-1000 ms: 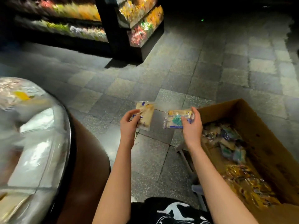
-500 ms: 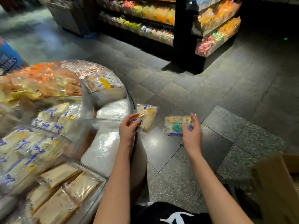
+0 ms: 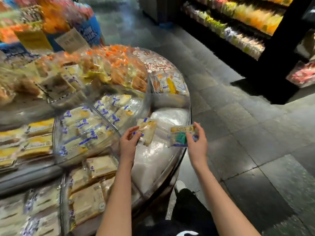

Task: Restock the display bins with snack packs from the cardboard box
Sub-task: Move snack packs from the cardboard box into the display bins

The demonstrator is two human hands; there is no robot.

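**Match each pack to its bin before you let go**

Your left grip [image 3: 127, 143] pinches a pale yellow snack pack [image 3: 148, 131] by its near edge, thumb on top. Your right grip [image 3: 197, 145] holds a pack with a green patch [image 3: 180, 136] by its right end in the same way. Both packs hang above the round display [image 3: 189, 109], over a compartment lined with crumpled white plastic [image 3: 158, 162] directly below the grips. The cardboard box is out of view.

The pack in your left grip looks like a match for the blue-printed packs [image 3: 85, 126] in the clear bin just left of that grip, so I would take it there. Carry it over the clear wall and lay it flat with the print up. Loosen your fingers only once it rests on the pile, because a drop from height could send it sliding off.

The green-patch pack is harder. The bins beyond and to the left of your grips are blurred, and I cannot pick out its match. Find the same print first, then place it. Move one grip at a time so you can watch each pack land.
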